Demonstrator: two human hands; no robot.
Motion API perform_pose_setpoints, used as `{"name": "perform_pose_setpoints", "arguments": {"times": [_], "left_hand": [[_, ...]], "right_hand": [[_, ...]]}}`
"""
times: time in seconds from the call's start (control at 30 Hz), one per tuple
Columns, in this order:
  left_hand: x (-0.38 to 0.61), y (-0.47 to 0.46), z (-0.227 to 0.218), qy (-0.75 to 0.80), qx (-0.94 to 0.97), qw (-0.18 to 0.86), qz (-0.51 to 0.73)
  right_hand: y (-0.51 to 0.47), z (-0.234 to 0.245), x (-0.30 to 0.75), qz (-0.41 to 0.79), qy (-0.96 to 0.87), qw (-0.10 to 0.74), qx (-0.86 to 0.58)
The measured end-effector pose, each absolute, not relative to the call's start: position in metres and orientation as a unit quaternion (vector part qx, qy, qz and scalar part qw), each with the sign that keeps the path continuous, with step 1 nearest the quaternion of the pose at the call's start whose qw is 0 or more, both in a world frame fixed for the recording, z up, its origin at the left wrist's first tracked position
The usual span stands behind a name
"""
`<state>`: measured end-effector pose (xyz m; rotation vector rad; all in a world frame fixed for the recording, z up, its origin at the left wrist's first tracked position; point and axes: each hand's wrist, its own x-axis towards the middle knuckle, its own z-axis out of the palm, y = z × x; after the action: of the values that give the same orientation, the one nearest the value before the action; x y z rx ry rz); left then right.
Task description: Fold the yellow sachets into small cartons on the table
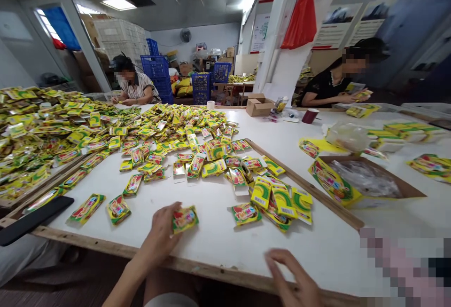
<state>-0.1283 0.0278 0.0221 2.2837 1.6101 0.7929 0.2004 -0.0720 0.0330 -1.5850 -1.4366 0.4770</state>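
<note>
My left hand [164, 226] is above the white tabletop, its fingers closed on the edge of a small yellow-and-green printed box [185, 219]. My right hand [295, 276] hangs over the table's front edge, thumb and forefinger apart, with nothing visible between them. Beyond it lies a cluster of similar boxes, some barcode side up, such as this box [261, 192]. One more box [245, 213] rests flat at that cluster's left. Two others, a box [118, 208] and a longer packet [86, 209], lie to the left of my left hand.
A large heap of boxes [52, 123] covers the table's left side. Wooden strips [306, 184] divide the surface. An opened display carton [334, 182] holds clear plastic at right. A dark phone-like slab [37, 220] overhangs the front-left edge. Two people sit across the table; another person is at lower right.
</note>
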Motion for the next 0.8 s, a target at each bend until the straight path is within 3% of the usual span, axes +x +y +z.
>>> {"name": "perform_pose_setpoints", "arguments": {"times": [0.17, 0.3, 0.43, 0.53, 0.8], "left_hand": [[-0.083, 0.005, 0.056, 0.34, 0.887, 0.229, 0.212], [-0.068, 0.005, 0.043, 0.376, 0.832, 0.27, 0.305], [-0.053, 0.004, 0.013, 0.425, 0.681, 0.39, 0.451], [-0.042, 0.002, 0.003, 0.412, 0.607, 0.484, 0.477], [-0.043, 0.009, 0.005, 0.411, 0.608, 0.501, 0.458]], "right_hand": [[-0.026, 0.027, 0.124, 0.341, -0.614, 0.457, -0.546], [-0.015, 0.014, 0.111, 0.433, -0.556, 0.492, -0.51], [-0.016, 0.001, 0.118, 0.416, -0.481, 0.569, -0.521], [-0.018, -0.002, 0.119, 0.4, -0.483, 0.585, -0.515], [-0.018, 0.0, 0.117, 0.397, -0.529, 0.558, -0.501]]}}
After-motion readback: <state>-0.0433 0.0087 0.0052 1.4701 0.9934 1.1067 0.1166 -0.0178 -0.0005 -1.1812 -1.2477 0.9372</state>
